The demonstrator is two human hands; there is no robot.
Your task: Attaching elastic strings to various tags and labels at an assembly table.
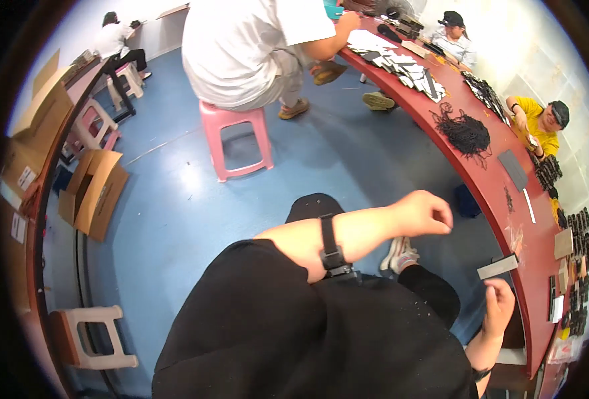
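Observation:
My left arm reaches across in front of me, a black strap with a small device around the forearm. My left hand (426, 214) hangs in the air short of the table, its fingers curled in toward the thumb. No object shows in it. Lower right, my right hand (499, 307) is raised beside the table edge, thumb a little apart from the bent fingers. Just beyond its fingertips a pale grey flat box-like strip (498, 267) juts over the edge. Whether the hand touches it I cannot tell.
A long red table (464, 174) curves along the right, bearing a tangle of black cords (466, 132), white-and-black strips (411, 74) and several dark bundles. Someone in white sits on a pink stool (238, 139) ahead. Cardboard boxes (98, 193) and a plastic stool (98, 338) stand left.

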